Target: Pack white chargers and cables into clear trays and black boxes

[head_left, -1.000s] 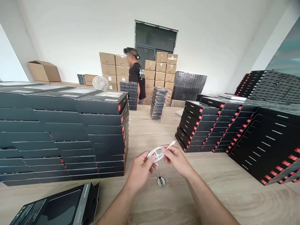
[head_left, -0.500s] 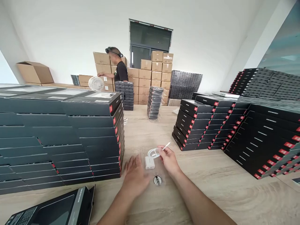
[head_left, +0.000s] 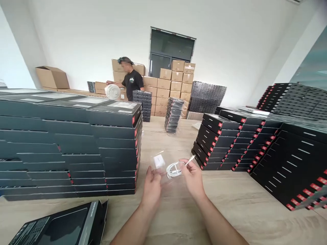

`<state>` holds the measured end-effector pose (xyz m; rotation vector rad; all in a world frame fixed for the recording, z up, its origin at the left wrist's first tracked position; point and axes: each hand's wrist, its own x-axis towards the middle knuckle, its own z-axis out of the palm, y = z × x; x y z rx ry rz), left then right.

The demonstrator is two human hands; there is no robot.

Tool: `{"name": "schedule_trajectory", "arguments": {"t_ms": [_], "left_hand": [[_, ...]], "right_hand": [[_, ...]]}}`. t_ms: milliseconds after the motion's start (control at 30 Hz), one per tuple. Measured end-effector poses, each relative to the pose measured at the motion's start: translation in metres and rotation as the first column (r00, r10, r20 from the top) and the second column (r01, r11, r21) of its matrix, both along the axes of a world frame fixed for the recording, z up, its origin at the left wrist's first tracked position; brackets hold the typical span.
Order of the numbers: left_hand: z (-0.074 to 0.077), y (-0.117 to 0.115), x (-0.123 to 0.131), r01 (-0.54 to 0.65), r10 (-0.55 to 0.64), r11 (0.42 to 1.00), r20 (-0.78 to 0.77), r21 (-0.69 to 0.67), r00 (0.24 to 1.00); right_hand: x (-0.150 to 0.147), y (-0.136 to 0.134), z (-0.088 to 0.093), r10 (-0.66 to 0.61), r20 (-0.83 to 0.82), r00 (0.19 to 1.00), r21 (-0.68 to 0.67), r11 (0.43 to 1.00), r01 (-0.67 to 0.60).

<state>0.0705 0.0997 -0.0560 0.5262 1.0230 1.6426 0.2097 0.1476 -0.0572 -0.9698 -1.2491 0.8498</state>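
Observation:
In the head view, my right hand (head_left: pixel 192 178) pinches a coiled white charging cable (head_left: pixel 173 170), whose straight plug end sticks up past the fingertips. My left hand (head_left: pixel 152 185) is closed at the lower edge of a clear plastic bag (head_left: pixel 163 165). A white power adapter (head_left: pixel 159 161) shows through the plastic, just beyond the left fingers. The bag's lower part is smeared and hard to trace against the wood. At the lower left, near my left forearm, lies a black printed box (head_left: pixel 63 224) with a raised flap at its right end.
Stacked black boxes (head_left: pixel 120 160) wall off the left side, and more black boxes (head_left: pixel 217 146) with red labels stand at right. Ahead is a plastic-wrapped stack (head_left: pixel 174 115). A co-worker (head_left: pixel 133 80) stands near a white fan (head_left: pixel 112 91) and brown cartons (head_left: pixel 163 90).
My left hand has gone from lying spread on the table to gripping the bag. The adapter has tipped and shifted away from me. The round black-and-white label is out of sight. The view has shifted slightly.

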Motion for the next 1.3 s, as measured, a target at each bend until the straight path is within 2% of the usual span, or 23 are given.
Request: {"name": "schedule_trajectory", "arguments": {"t_ms": [100,200,333,467,600,667,733,767,800,867,933,967,1033,1167,1300], "left_hand": [[0.007,-0.003,0.001,0.089,-0.117,0.986,0.208,0.139,0.971],[0.013,-0.006,0.0,0.139,-0.181,0.979,0.315,0.151,0.932],[0.015,-0.007,-0.002,0.18,-0.216,0.974,0.321,0.139,0.922],[0.017,-0.01,-0.003,0.223,-0.255,0.965,0.295,0.14,0.921],[0.016,-0.013,-0.006,0.244,-0.277,0.958,0.266,0.153,0.923],[0.014,-0.013,-0.009,0.206,-0.235,0.968,0.225,0.143,0.946],[0.013,-0.011,-0.012,0.174,-0.195,0.976,0.17,0.13,0.966],[0.013,-0.01,-0.014,0.17,-0.189,0.977,0.147,0.131,0.971],[0.014,-0.008,-0.015,0.175,-0.193,0.975,0.128,0.139,0.973],[0.015,-0.007,-0.017,0.192,-0.21,0.968,0.107,0.161,0.972],[0.016,-0.005,-0.018,0.198,-0.218,0.965,0.105,0.172,0.97],[0.016,-0.005,-0.019,0.196,-0.216,0.965,0.105,0.172,0.971],[0.015,-0.004,-0.02,0.192,-0.211,0.966,0.104,0.172,0.972],[0.012,-0.003,-0.019,0.197,-0.216,0.962,0.085,0.189,0.973],[0.011,-0.001,-0.013,0.158,-0.164,0.969,0.017,0.189,0.986]], "right_hand": [[-0.006,-0.008,-0.002,-0.082,0.203,0.976,0.12,0.991,0.058],[-0.006,-0.009,-0.002,-0.195,0.349,0.917,0.283,0.954,0.095],[0.006,-0.007,0.007,-0.258,0.431,0.865,0.383,0.92,0.084],[0.008,-0.008,0.012,-0.208,0.518,0.83,0.426,0.904,-0.04],[-0.003,-0.012,0.006,-0.198,0.494,0.846,0.463,0.884,-0.063],[-0.005,-0.012,0.003,-0.101,0.466,0.879,0.389,0.915,-0.101],[-0.004,-0.009,0.003,0.123,0.38,0.917,0.208,0.954,-0.214],[-0.003,-0.007,0.003,0.255,0.285,0.924,0.093,0.952,-0.291],[0.0,-0.005,0.004,0.374,0.153,0.915,-0.017,0.927,-0.376],[0.006,-0.002,0.007,0.517,-0.146,0.843,-0.156,0.83,-0.536],[0.012,0.001,0.009,0.555,-0.354,0.753,-0.189,0.746,-0.639],[0.015,0.002,0.01,0.555,-0.4,0.729,-0.198,0.725,-0.66],[0.019,0.002,0.011,0.55,-0.394,0.737,-0.241,0.712,-0.66],[0.019,-0.002,0.01,0.504,-0.266,0.822,-0.333,0.752,-0.569],[0.004,-0.007,0.006,0.471,-0.165,0.866,-0.307,0.81,-0.499]]}}
